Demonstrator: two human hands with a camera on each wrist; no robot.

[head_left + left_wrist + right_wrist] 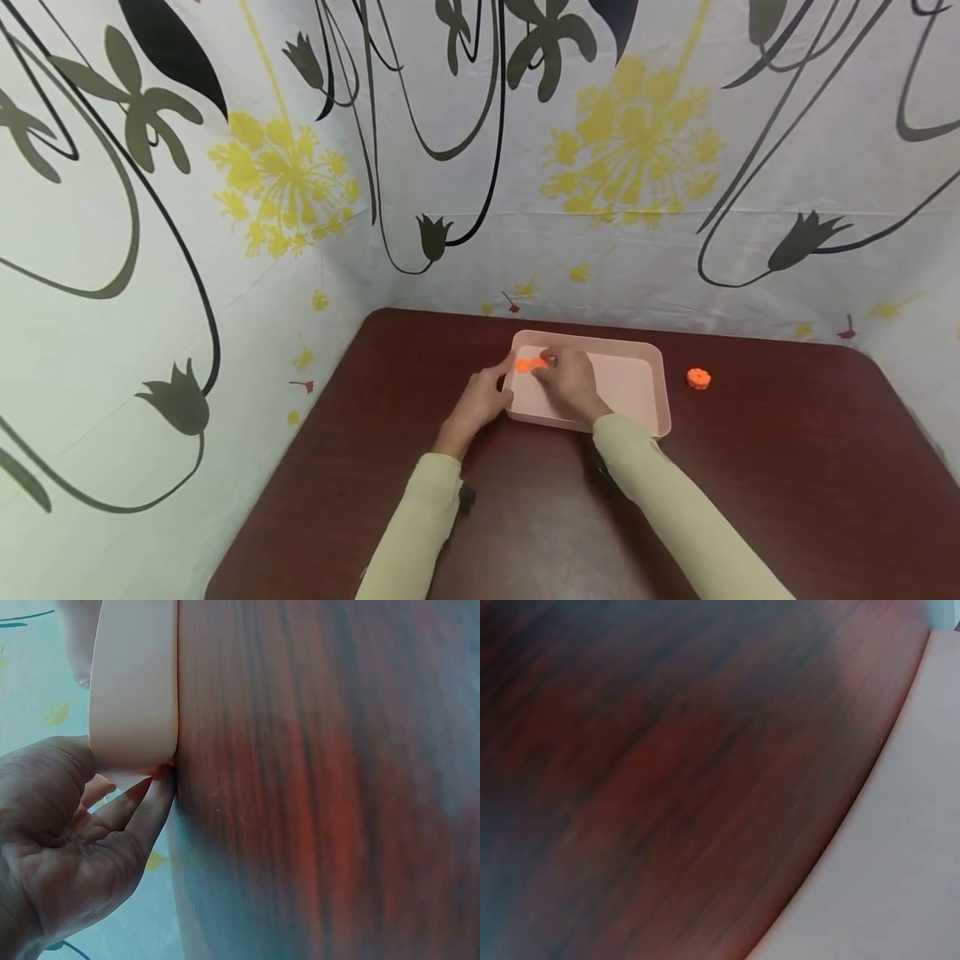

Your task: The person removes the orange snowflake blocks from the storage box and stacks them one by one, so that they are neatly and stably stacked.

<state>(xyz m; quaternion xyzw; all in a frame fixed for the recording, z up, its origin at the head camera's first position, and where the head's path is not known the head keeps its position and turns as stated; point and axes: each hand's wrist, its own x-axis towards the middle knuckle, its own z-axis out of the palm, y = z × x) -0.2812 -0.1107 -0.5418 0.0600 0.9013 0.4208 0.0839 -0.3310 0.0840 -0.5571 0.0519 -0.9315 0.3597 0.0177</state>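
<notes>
A pale pink rectangular tray (630, 400) lies on the dark wooden table. At its left end my left hand (480, 402) holds the rim; in the left wrist view the fingers and thumb of the left hand (82, 840) bracket the tray's corner (135, 690). My right hand (572, 382) reaches into the tray, its fingertips pinching a small orange disc (542, 362) over the left part of the floor. Beside that sits another orange disc (522, 366), touching or nearly so. The right wrist view shows no fingers, only tabletop and the pale tray wall (885, 877).
Right of the tray, a scalloped orange disc (698, 379) lies on the dark reddish-brown table (787, 467). Behind and to the left hangs a white cloth (262, 292) printed with flowers and stems, close to the table's edges.
</notes>
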